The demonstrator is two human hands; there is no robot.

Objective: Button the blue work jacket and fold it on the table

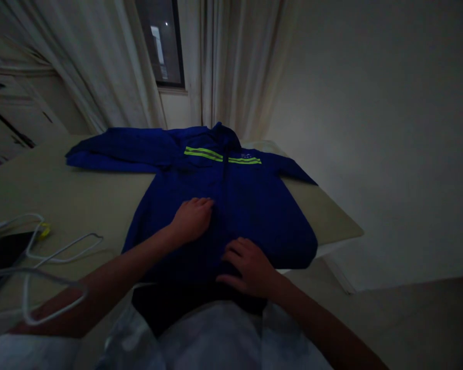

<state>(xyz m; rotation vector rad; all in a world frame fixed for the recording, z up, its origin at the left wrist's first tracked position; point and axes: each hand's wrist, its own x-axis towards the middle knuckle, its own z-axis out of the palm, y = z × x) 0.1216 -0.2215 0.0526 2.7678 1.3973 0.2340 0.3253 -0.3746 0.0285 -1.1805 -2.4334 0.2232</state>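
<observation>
Crossing a black device (8, 252), white cable (59, 261) loops near the blue jacket (254, 200).

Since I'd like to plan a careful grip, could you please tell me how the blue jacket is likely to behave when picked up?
The blue jacket looks floppy: it lies flat with folds in its cloth, so it would probably sag between two holds. Its outstretched sleeves may trail if only the body is lifted. Lying flat, it seems unlikely to roll.

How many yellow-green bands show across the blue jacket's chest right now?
2: the picture-left band and the picture-right band, either side of the front closure of the blue jacket. Any on its underside would be hidden.
</observation>
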